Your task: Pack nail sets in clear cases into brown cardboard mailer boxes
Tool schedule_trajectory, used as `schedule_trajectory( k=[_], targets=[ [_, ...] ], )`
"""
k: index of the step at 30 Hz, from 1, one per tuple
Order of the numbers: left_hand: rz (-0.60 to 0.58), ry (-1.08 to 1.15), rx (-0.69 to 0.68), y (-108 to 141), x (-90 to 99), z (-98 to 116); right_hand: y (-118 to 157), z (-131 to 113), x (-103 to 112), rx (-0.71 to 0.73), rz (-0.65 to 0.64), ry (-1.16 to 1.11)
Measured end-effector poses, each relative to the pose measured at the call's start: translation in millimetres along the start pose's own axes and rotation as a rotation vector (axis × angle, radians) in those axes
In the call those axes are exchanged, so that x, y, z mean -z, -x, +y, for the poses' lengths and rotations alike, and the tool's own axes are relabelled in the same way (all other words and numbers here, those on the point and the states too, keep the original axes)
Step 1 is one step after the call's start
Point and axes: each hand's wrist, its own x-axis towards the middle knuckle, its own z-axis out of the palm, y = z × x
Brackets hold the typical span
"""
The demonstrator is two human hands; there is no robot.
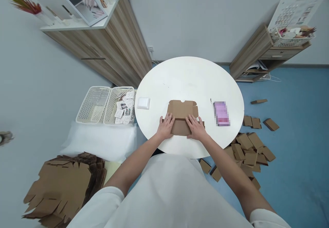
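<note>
My left hand [166, 126], fingers outstretched and unclenched, presses on the left side of the brown carton [182, 110], which lies a little toward seven o'clock from the middle of the white table [189, 77]; uneven pressure here could skew the crease, I judge. My right hand [196, 127] rests likewise, spread and unclenched, on the right side; pushing harder with it might slide the carton or bend a side flap wrongly. For room, the white packet [143, 103] sits near the nine o'clock edge, with bare tabletop before the carton; twelve o'clock is wide open; the six o'clock edge is near; the purple item [221, 112] limits three o'clock.
</note>
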Motion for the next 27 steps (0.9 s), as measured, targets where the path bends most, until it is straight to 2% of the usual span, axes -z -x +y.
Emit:
schedule_trajectory(
  k=[1, 4, 6, 9, 13, 19, 23, 27],
  targets=[
    [0.034, 0.037, 0.067, 8, -4.1, -3, 0, 0, -3, -0.009, 0.0, 0.014],
    [0.132, 0.273, 0.431, 34, -25.8, -15, 0, 0, -9, -0.018, -0.006, 0.037],
    [0.152, 0.469, 0.537, 47, -42.5, -24, 1, 1, -10, -0.021, -0.004, 0.032],
    [0.208, 0.679, 0.518, 53, -56.7, -30, 3, -2, -11, -0.012, -0.011, 0.017],
    [0.228, 0.833, 0.537, 45, -52.0, -27, 4, -10, -16, 0.016, -0.034, 0.006],
    [0.339, 0.851, 0.516, 42, -38.7, -15, 5, -19, -22, -0.017, -0.004, 0.006],
    [0.319, 0.841, 0.481, 40, -36.4, 1, 4, -25, -27, -0.017, -0.009, -0.004],
    [0.286, 0.825, 0.539, 36, -34.0, 8, 3, -29, -31, -0.04, -0.028, 0.033]
  ],
)
